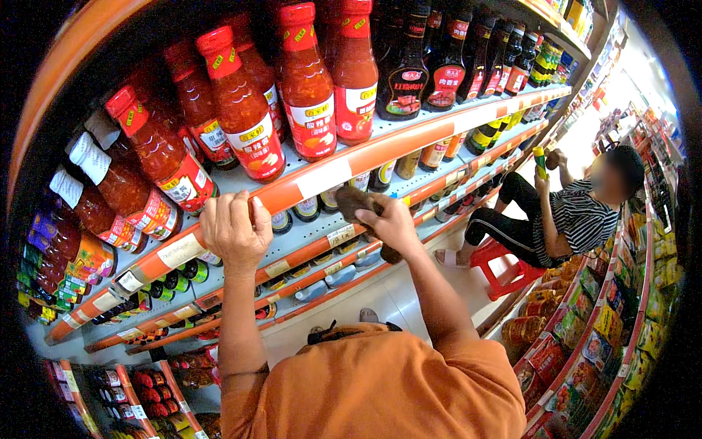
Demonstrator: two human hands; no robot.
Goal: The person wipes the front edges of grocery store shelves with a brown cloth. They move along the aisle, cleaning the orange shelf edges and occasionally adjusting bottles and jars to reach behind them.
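My left hand grips the orange front rail of a shelf, its fingers curled over the top edge. A dark brown cloth, bunched up, is held in my right hand just below that rail. Part of the cloth hangs under the palm, and my fingers hide the rest. Behind the rail stand red sauce bottles, upright, with red caps and printed labels. To their right are dark sauce bottles. White-capped bottles stand to the left of my left hand.
Lower shelves hold more jars and bottles. At the right, a person sits on a red plastic stool, holding a yellow-and-green bottle. Another shelf with packets runs behind the pale tiled floor.
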